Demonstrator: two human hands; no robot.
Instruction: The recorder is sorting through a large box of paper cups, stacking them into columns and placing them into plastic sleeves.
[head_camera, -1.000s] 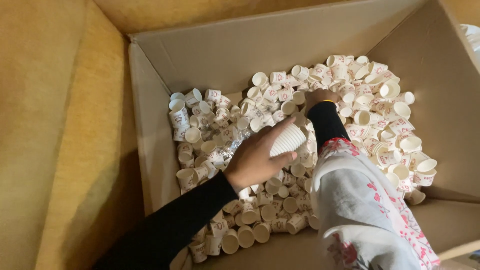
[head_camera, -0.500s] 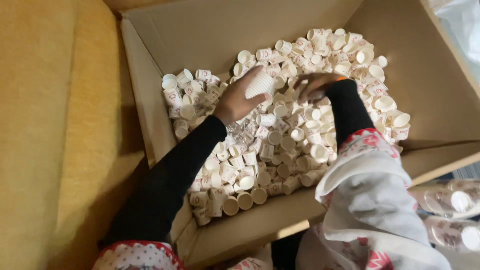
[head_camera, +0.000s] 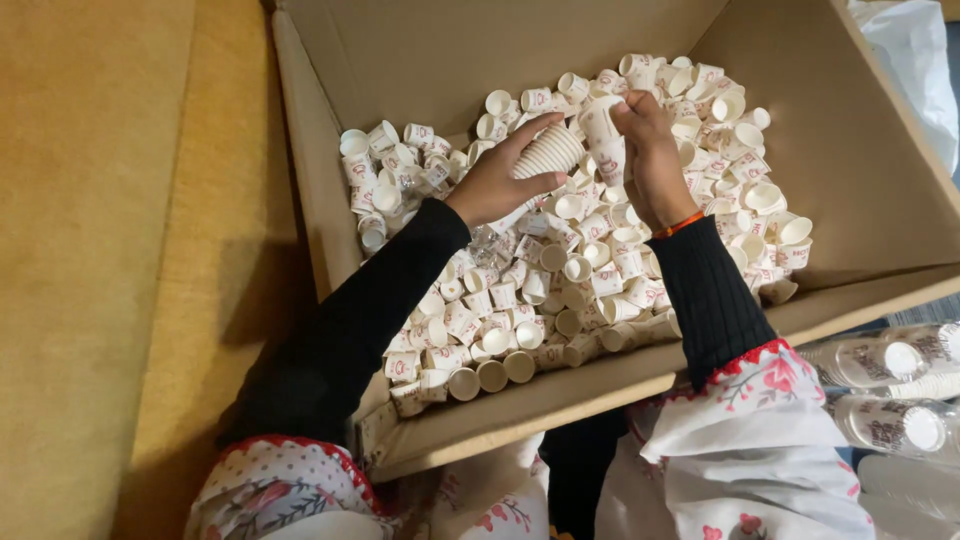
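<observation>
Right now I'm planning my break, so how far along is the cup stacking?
Done: the left hand holds a short stack of nested cups. In hand: the right hand pinches one cup close beside the stack's open end. Left: nearly all; loose cups cover the bottom of the box. Sleeved stacks lie outside at right.

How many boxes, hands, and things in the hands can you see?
Box: 1
Hands: 2, the left hand and the right hand
Stack of cups, in the left hand: 1
Cup, in the right hand: 1
Total: 5
The loose cups are too many to count.
</observation>
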